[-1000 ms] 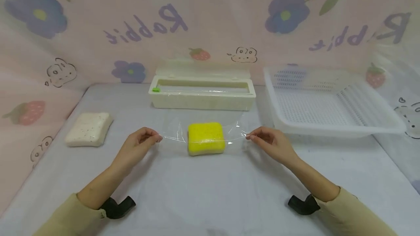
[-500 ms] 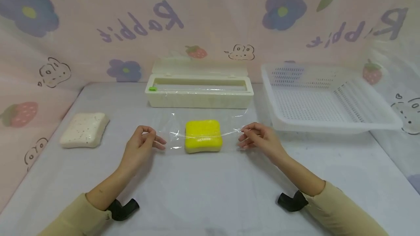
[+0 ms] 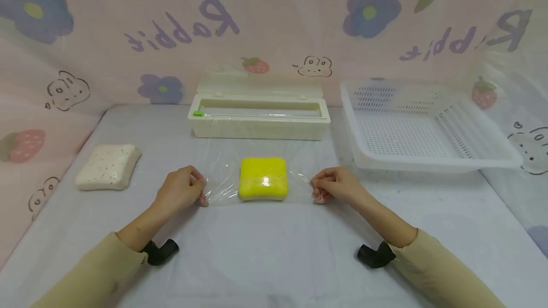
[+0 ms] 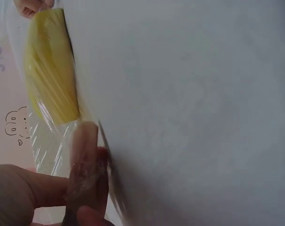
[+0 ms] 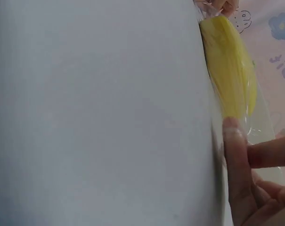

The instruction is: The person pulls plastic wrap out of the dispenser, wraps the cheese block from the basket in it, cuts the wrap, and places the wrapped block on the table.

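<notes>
- In front of you, a yellow, round-cornered block (image 3: pixel 263 178) lies flat mid-scene.
- Your clear, glossy film (image 3: pixel 223 184) lies over it, stretched left and right, with creases on both sides.

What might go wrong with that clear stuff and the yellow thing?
The film is creased between the left hand and the yellow block, so it might stick to itself or wrap unevenly. It also looks thin and stretched, so it may tear if the left hand and right hand pull too hard. And if it's still joined to the box, which I can't tell, a tug could drag the box.
</notes>
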Available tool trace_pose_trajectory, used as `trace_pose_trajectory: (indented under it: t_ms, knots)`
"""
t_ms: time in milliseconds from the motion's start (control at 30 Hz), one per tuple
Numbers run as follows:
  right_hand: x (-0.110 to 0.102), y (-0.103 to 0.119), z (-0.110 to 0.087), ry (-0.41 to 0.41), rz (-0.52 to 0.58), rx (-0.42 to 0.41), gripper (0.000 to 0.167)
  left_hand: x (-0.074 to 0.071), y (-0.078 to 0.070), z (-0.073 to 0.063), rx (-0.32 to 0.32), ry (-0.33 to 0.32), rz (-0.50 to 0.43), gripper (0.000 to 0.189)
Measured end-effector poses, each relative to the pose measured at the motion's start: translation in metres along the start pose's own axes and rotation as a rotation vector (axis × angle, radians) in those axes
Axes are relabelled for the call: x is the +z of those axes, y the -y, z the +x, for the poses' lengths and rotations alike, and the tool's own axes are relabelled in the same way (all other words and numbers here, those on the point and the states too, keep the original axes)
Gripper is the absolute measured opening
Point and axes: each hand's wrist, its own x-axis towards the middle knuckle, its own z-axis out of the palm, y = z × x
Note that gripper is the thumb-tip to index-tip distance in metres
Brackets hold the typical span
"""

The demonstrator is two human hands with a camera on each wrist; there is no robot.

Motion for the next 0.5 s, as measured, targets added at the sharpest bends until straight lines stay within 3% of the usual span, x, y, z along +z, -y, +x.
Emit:
trace_pose_trajectory:
  t_ms: [100,200,333,500]
  knots:
    - [-0.002,0.000,0.002,0.017,-0.011,0.047,0.025,0.000,0.001,0.005,-0.017,0.028,-0.027,0.017]
    - [-0.005,-0.004,0.001,0.041,-0.032,0.049,0.026,0.000,0.012,0.007,-0.046,0.128,-0.256,0.023]
    - [-0.010,-0.009,-0.005,0.087,-0.018,0.020,0.030,-0.008,0.033,-0.001,-0.137,0.288,-0.574,0.034]
    - [-0.016,-0.012,-0.008,0.139,0.090,-0.006,0.034,-0.011,0.043,-0.009,-0.156,0.326,-0.735,0.039]
